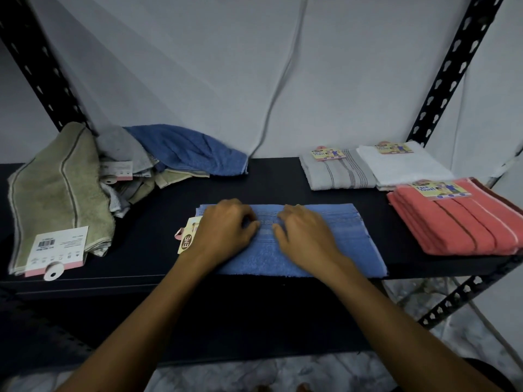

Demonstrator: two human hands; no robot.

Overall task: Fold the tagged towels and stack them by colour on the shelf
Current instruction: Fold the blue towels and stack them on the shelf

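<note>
The blue towel (297,244) is laid flat near the front edge of the dark shelf (158,222), folded into a rectangle; everything else can be placed off that towel. Both hands are set on top of it: the left hand (226,230) is pressed on its left part, fingers curled down onto the cloth near the stitched stripes; the right hand (305,233) is planted just beside it, fingers bent the same way; whether the cloth is actually pinched by either hand can't be told. A cardboard tag (188,239) marked "ENE" is seen poking out at the towel's left edge, partly covered by the left wrist.

Right of the blue towel, a folded coral stack (458,222) is sat with a tag on top; behind that, a folded white towel (404,165) and a folded grey striped towel (336,172) are lined up side by side, touching. Far left of the blue towel, an unfolded heap is piled: an olive towel (56,193) with a barcode tag (58,250), a crumpled grey one (121,148), and a loose blue one (192,151) draped at the back.
</note>
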